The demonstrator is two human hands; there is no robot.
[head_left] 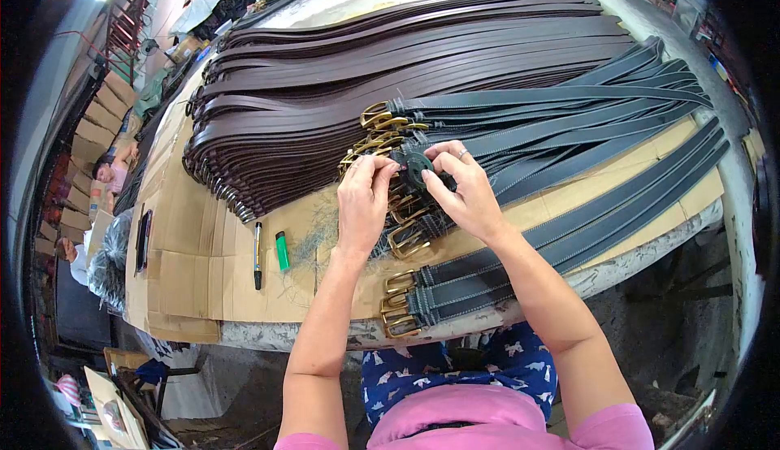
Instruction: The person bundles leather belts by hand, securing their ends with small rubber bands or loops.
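dark round piece: a dark round piece (416,169) is held just above the buckles, between both hands, near the middle of the tabletop
left hand: left hand (362,198) pinches the piece's left edge with its fingertips
right hand: right hand (465,192) grips the right edge, fingers curled over it; a ring (462,153) on one finger
buckles: brass buckles (388,137) lie in a row right under the hands
grey belts: grey belts (585,117) fan out to the right
brown belts: brown belts (366,68) are stacked behind, to the left
cardboard: cardboard (195,263) covers the tabletop (650,248)
small things: a pen (257,255) and a green lighter (282,250) lie side by side left of the hands, loose threads (313,243) beside them
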